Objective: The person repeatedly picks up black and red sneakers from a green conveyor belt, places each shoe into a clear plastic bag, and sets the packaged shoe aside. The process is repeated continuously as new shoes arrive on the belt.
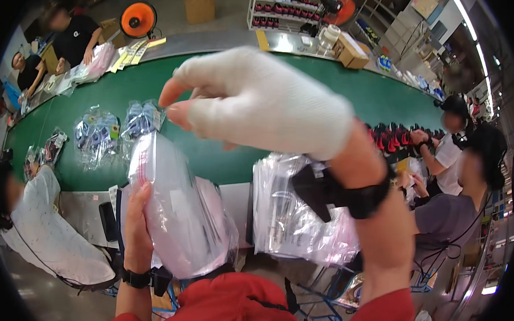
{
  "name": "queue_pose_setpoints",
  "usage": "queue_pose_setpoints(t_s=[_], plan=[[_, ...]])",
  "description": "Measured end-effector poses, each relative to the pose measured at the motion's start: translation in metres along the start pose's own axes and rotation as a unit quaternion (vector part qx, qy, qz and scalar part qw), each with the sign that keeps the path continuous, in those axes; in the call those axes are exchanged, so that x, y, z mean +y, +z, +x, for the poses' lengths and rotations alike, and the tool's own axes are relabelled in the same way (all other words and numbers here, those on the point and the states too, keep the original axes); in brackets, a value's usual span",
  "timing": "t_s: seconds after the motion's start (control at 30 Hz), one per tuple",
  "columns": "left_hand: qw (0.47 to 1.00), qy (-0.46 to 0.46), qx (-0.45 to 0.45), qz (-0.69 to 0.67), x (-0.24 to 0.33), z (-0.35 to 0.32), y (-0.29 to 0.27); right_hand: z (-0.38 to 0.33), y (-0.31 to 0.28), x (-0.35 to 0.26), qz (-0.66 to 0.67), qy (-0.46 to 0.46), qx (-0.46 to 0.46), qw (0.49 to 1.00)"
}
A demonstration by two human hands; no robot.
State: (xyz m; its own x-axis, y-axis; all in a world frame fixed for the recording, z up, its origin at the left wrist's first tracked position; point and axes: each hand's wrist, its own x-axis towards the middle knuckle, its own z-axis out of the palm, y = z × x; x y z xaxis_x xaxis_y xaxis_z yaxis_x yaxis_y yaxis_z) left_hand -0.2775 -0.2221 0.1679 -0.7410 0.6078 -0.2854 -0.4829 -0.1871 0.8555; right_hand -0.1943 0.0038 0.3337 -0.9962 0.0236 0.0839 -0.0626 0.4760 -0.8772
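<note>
your left hand (139,227) grips a clear plastic bag (179,209) from its left edge, thumb laid up along the side, so the bag stands nearly upright just in front of you. a thin strip of red print runs down the bag near its top left corner. your right hand (260,99), in a white fabric glove, hovers just above the top of that bag with thumb and forefinger drawn close together in a pinch; whether they grasp the bag's rim you cannot tell from here. a black band sits on each of your wrists.

to the right of the held bag, a stack of clear flat bags (301,209) lies on the near edge of the grey worktop (83,209), partly behind your right forearm, with faint dark print on the sheets. a small black device (108,221) lies on the worktop to the left of your left hand.

beyond the worktop runs a green conveyor belt (214,88). on it, far left of your hands, lie three clear packets of dark blue goods (98,135), one with a small green tag. yellow paper strips (132,52) lie at the belt's far edge beside an orange round reel (138,19). a brown cardboard box (351,51) sits far right, and a row of red and black shoes (395,138) lines the belt's right side.
</note>
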Motion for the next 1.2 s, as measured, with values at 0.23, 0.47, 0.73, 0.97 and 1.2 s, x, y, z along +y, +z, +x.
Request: queue_pose_setpoints(t_s=[0.23, 0.47, 0.73, 0.97, 1.2], plan=[[0.998, 0.001, -0.039, -0.054, 0.02, 0.007, 0.045, 0.005, 0.082, 0.096, -0.07, 0.058, 0.027, 0.995], [1.0, 0.021, 0.005, -0.003, -0.006, 0.062, 0.069, -0.028, 0.079, 0.161, 0.362, 0.159, 0.08, 0.915], [0.925, 0.322, 0.09, 0.179, -0.027, 0.132, 0.093, -0.048, 0.011, 0.203, -0.366, -0.022, 0.347, 0.863], [0.905, 0.21, -0.198, 0.313, -0.057, 0.092, 0.183, -0.01, 0.007, 0.219, -0.305, -0.132, 0.111, 0.937], [0.826, 0.067, -0.321, 0.459, -0.063, 0.061, 0.163, -0.037, -0.009, 0.241, -0.303, 0.009, 0.073, 0.95]])
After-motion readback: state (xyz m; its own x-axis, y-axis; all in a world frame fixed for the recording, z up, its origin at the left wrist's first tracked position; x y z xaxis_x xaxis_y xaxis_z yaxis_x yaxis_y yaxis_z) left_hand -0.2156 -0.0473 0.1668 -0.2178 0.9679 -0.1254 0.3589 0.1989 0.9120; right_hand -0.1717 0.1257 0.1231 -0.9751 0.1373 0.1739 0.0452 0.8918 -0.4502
